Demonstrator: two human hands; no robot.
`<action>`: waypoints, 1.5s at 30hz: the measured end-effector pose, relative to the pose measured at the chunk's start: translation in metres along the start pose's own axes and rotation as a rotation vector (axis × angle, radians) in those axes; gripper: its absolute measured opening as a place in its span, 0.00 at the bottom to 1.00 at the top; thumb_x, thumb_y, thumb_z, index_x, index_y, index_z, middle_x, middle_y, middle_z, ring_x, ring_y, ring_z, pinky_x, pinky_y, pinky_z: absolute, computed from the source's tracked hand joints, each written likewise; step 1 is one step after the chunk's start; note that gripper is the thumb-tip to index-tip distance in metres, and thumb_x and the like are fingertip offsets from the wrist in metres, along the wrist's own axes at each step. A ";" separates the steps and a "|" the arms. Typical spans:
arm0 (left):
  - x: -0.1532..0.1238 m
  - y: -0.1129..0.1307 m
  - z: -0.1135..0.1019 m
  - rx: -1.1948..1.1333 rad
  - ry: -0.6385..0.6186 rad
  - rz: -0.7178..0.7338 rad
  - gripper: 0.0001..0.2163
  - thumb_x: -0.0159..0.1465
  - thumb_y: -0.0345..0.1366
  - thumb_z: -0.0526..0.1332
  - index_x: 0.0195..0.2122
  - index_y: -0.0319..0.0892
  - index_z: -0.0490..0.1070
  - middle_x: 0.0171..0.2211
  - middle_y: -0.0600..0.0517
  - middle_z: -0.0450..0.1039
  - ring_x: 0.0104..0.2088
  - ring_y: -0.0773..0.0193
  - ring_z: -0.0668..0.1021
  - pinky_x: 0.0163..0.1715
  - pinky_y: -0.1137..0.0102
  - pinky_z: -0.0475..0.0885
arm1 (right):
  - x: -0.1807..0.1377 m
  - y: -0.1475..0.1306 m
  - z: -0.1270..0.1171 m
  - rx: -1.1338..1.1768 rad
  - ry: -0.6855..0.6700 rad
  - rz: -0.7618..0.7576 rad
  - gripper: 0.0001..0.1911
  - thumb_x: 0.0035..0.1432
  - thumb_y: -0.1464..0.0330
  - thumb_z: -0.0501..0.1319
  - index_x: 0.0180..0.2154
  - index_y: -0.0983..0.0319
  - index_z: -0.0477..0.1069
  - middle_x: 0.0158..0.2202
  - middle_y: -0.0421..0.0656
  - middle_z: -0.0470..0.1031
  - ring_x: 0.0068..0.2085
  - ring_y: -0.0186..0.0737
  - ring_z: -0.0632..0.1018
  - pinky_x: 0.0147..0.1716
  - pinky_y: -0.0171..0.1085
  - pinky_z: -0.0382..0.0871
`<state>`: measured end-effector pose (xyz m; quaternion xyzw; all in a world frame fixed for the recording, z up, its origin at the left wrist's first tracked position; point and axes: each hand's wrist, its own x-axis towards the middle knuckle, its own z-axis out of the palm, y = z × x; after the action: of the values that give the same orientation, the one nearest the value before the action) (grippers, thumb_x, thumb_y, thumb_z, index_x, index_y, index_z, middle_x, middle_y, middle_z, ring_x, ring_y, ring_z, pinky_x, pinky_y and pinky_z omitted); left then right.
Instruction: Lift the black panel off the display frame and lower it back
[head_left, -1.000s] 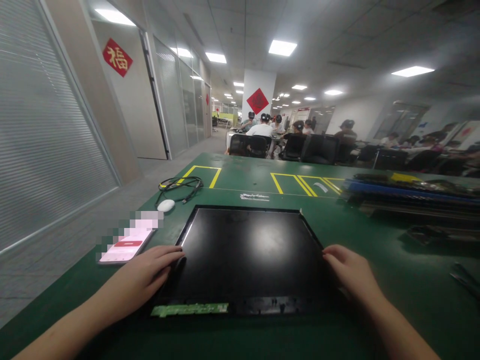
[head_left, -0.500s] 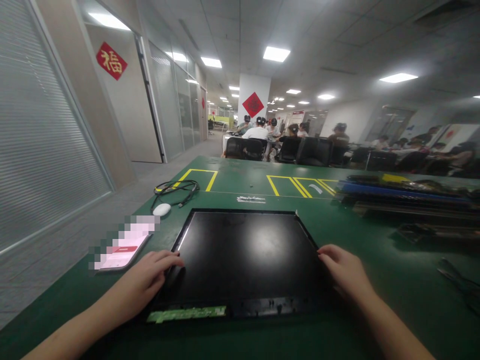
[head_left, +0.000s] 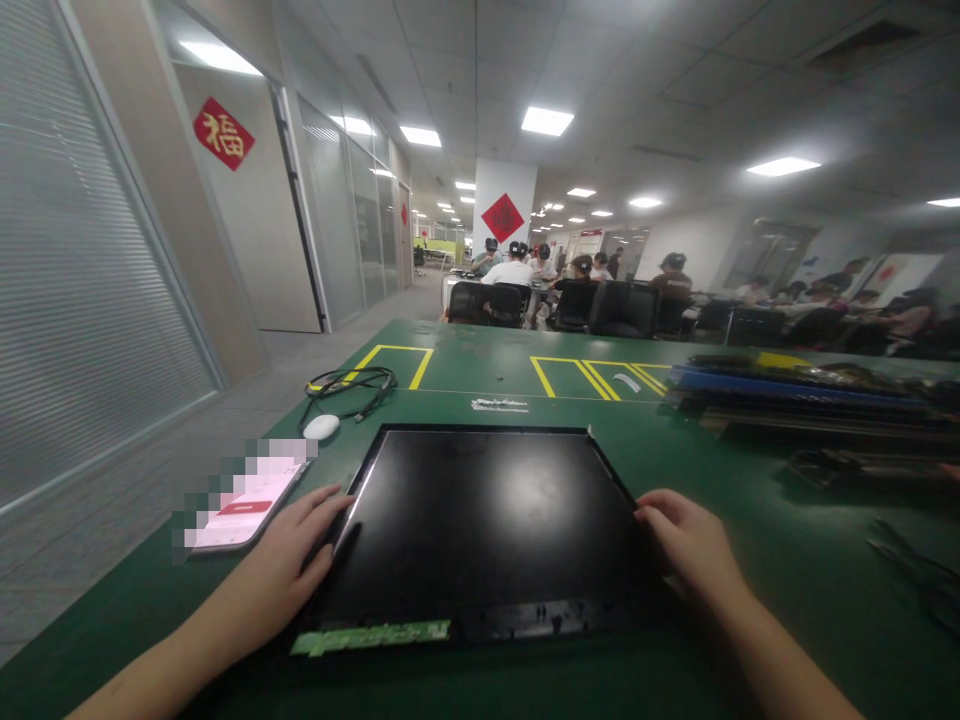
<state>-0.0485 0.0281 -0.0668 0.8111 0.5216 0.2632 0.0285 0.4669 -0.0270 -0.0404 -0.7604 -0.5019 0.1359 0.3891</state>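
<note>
In front of me a black display panel lies flat on the green table, its screen face up in a dark frame. A green circuit board strip runs along the left part of its near edge. Beside the panel's left edge is my left hand, fingers stretched and thumb apart, the fingertips touching the frame. My right hand grips the right edge between thumb and fingers; some of its fingertips are hidden under the rim.
On the left lie a phone, a white mouse and a coiled black cable. Blurred stacked parts occupy the right side, with a dark tool nearer. People sit at tables beyond the green table.
My left hand has drawn back from over the screen to the panel's left edge, its fingers straighter. My right hand stays at the right edge. The view has shifted slightly.
</note>
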 end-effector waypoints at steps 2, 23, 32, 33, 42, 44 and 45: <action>0.001 -0.006 0.001 0.029 -0.055 -0.022 0.24 0.69 0.42 0.51 0.62 0.41 0.69 0.63 0.40 0.71 0.63 0.46 0.72 0.63 0.52 0.67 | 0.002 0.004 0.002 -0.014 0.006 0.022 0.15 0.52 0.60 0.57 0.35 0.58 0.79 0.33 0.42 0.82 0.35 0.46 0.81 0.35 0.40 0.71; -0.001 -0.020 0.009 -0.332 -0.121 -0.210 0.28 0.66 0.48 0.54 0.65 0.43 0.70 0.66 0.46 0.68 0.67 0.44 0.67 0.68 0.56 0.53 | 0.008 0.019 0.017 -0.178 -0.137 0.045 0.25 0.55 0.67 0.57 0.55 0.64 0.70 0.25 0.37 0.66 0.30 0.41 0.72 0.30 0.38 0.61; 0.010 0.015 -0.016 -0.691 0.010 -0.439 0.24 0.57 0.47 0.66 0.55 0.50 0.78 0.58 0.47 0.77 0.62 0.42 0.74 0.64 0.55 0.63 | 0.009 0.021 0.018 -0.209 -0.188 0.026 0.25 0.57 0.66 0.56 0.56 0.61 0.72 0.25 0.37 0.65 0.29 0.40 0.70 0.28 0.37 0.57; 0.012 0.018 -0.020 -0.740 0.001 -0.479 0.25 0.56 0.47 0.68 0.55 0.50 0.78 0.58 0.47 0.77 0.62 0.42 0.74 0.62 0.55 0.67 | 0.009 0.020 0.017 -0.217 -0.192 0.023 0.24 0.57 0.66 0.56 0.55 0.62 0.72 0.24 0.36 0.65 0.29 0.40 0.70 0.28 0.37 0.57; 0.016 0.034 -0.026 -1.031 0.052 -0.826 0.22 0.55 0.40 0.71 0.52 0.49 0.76 0.55 0.48 0.80 0.49 0.48 0.83 0.40 0.65 0.82 | 0.008 0.017 0.016 -0.230 -0.196 0.029 0.23 0.58 0.67 0.56 0.54 0.60 0.72 0.25 0.37 0.67 0.29 0.40 0.71 0.29 0.37 0.57; 0.018 0.039 -0.026 -1.085 0.072 -0.906 0.21 0.56 0.38 0.70 0.52 0.51 0.76 0.54 0.50 0.81 0.47 0.51 0.84 0.37 0.67 0.82 | 0.007 0.014 0.016 -0.243 -0.191 0.033 0.23 0.58 0.67 0.56 0.54 0.60 0.72 0.25 0.37 0.68 0.29 0.40 0.71 0.29 0.37 0.57; 0.020 0.044 -0.028 -1.111 0.087 -0.944 0.20 0.56 0.36 0.69 0.52 0.51 0.76 0.53 0.51 0.81 0.46 0.51 0.85 0.36 0.68 0.82 | 0.007 0.013 0.016 -0.250 -0.189 0.034 0.23 0.58 0.67 0.56 0.54 0.60 0.72 0.26 0.37 0.68 0.29 0.40 0.72 0.29 0.37 0.57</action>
<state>-0.0186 0.0192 -0.0209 0.3543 0.6058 0.4809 0.5256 0.4696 -0.0162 -0.0591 -0.7950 -0.5366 0.1498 0.2400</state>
